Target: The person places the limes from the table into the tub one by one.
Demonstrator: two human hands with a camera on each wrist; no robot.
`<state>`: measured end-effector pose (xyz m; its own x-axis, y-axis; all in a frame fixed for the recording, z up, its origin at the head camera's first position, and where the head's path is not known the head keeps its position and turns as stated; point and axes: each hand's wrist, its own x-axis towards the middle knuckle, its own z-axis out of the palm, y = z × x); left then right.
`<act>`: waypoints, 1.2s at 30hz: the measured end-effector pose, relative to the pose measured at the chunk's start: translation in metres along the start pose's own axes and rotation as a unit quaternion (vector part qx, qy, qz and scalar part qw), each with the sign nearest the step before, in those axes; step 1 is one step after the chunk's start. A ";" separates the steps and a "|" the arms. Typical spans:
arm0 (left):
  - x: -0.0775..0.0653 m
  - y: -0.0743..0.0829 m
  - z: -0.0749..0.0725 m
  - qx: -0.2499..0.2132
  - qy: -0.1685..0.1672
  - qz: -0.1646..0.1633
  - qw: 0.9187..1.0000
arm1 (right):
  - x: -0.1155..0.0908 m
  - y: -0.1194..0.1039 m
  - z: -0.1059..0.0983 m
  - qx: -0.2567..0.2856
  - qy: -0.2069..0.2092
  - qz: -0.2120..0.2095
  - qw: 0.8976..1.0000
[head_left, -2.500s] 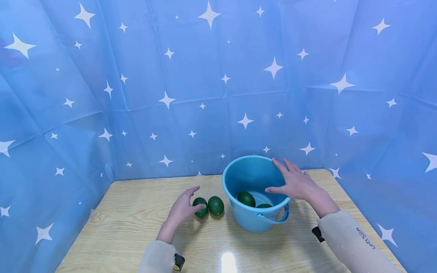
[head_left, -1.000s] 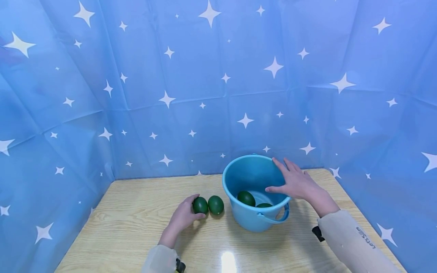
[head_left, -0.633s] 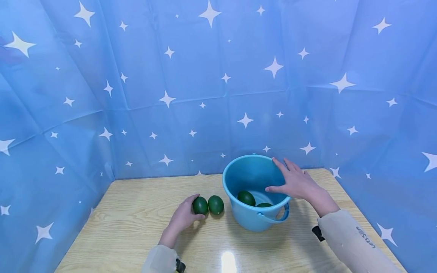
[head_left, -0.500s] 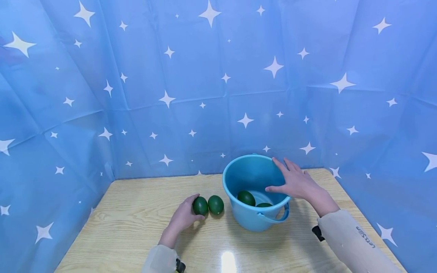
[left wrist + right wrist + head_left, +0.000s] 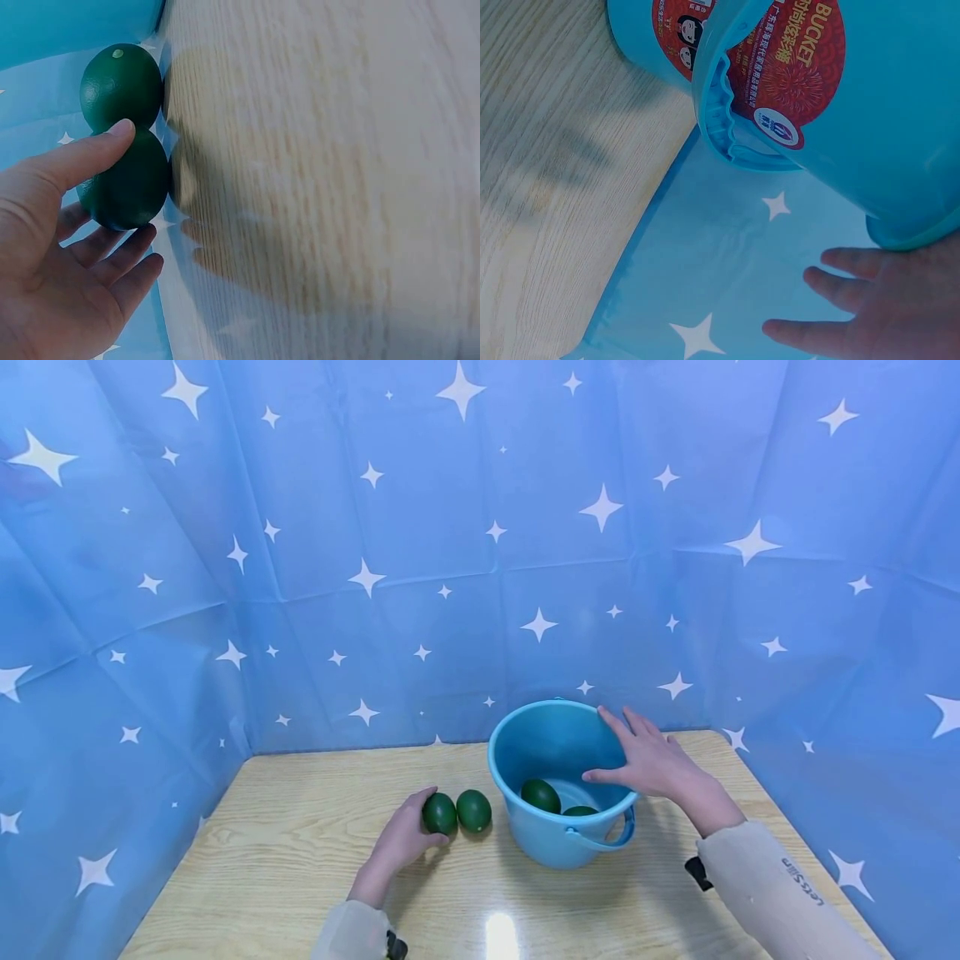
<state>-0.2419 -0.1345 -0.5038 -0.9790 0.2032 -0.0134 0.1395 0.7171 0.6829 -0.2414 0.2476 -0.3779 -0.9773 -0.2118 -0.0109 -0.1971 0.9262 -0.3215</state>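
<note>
My left hand (image 5: pixel 405 833) is round the left one of two smooth, dark green avocado-like fruits. Its thumb lies along the near side of this held fruit (image 5: pixel 439 814), with fingers behind it; part of them is hidden. Touching or almost touching it is the second fruit (image 5: pixel 474 811), nearer the bucket. The light-blue bucket (image 5: pixel 555 843) stands upright on the table, with two more green fruits (image 5: pixel 541 796) inside, one partly hidden by the rim. At the bucket's right rim rests my right hand (image 5: pixel 651 760), thumb over the opening, fingers (image 5: pixel 832 289) straight and spread outside.
A pale wooden table (image 5: pixel 285 843) carries everything. Blue cloth with white stars (image 5: pixel 405 527) hangs behind and at both sides. The bucket's handle (image 5: pixel 611 842) hangs down at its near right side, and a red label (image 5: pixel 795 67) marks its wall.
Over the 2.5 seconds, my left hand has come in on the left fruit, thumb and fingers closing round it. Since then it has barely moved. The right hand and bucket have stayed put.
</note>
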 end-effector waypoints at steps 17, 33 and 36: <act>-0.001 -0.004 0.002 -0.007 0.005 0.003 1.000 | 0.000 -0.001 0.001 0.004 0.001 0.001 1.000; -0.005 -0.005 0.000 -0.010 0.011 0.002 1.000 | 0.000 0.000 0.001 0.007 0.002 -0.001 1.000; -0.005 -0.004 0.000 -0.013 0.012 0.002 1.000 | 0.000 0.000 0.001 0.007 0.002 -0.001 1.000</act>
<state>-0.2375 -0.1387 -0.5067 -0.9817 0.1902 0.0057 0.1394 0.6985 0.7019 -0.2415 0.2469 -0.3786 -0.9773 -0.2117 -0.0062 -0.1974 0.9212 -0.3352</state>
